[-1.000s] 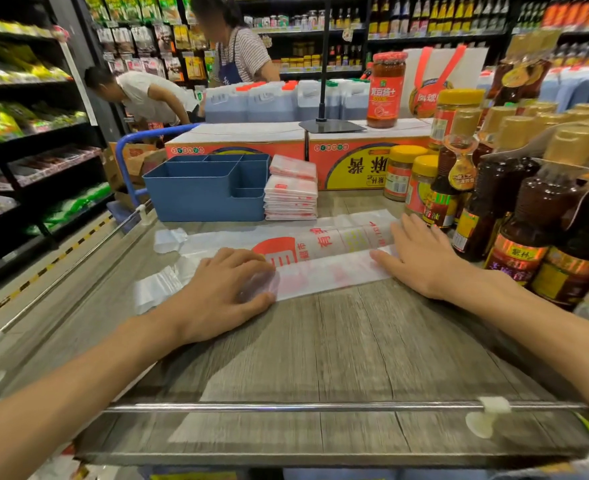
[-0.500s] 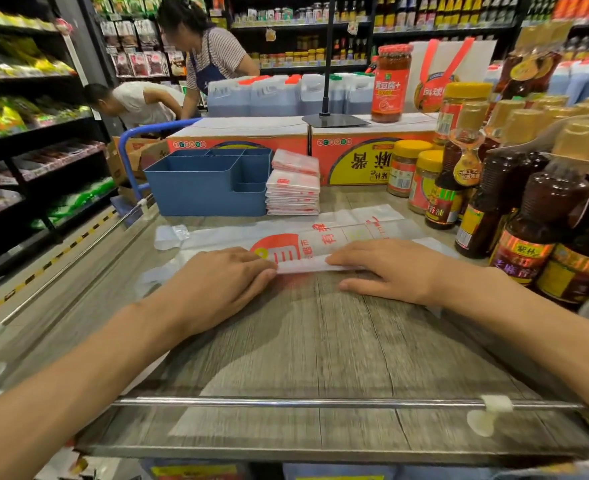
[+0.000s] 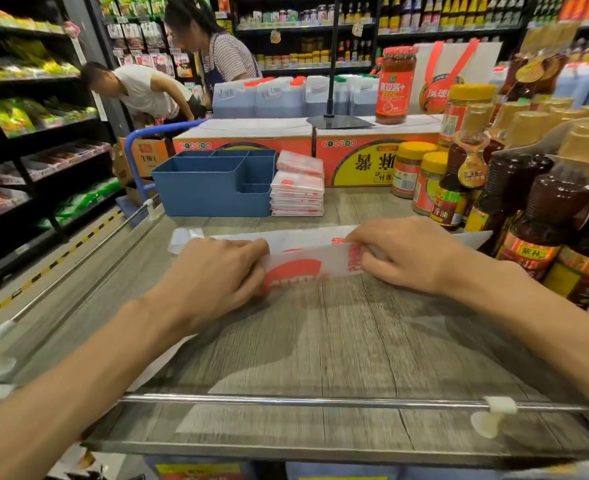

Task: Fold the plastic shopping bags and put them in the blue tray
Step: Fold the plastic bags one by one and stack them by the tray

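A white plastic shopping bag (image 3: 307,261) with red print lies as a long strip across the grey wooden shelf top (image 3: 321,341). My left hand (image 3: 213,275) pinches its near edge at the left, and my right hand (image 3: 411,254) pinches the same edge further right; that edge is lifted and turned over away from me. The bag's handle end (image 3: 184,237) sticks out at the left. Behind it stands the blue tray (image 3: 213,188) with several compartments, none showing a bag inside. A stack of folded bags (image 3: 298,188) sits against the tray's right side.
Brown sauce bottles (image 3: 542,202) and yellow-lidded jars (image 3: 424,181) crowd the right side. Orange cartons (image 3: 372,161) with a black stand (image 3: 338,121) close off the back. A metal rail (image 3: 321,400) runs along the near edge. Two people work in the aisle at the back left.
Both hands went from lying flat on the bag to pinching its near edge. They drew closer together and lifted that edge over, narrowing the strip. The view has shifted closer.
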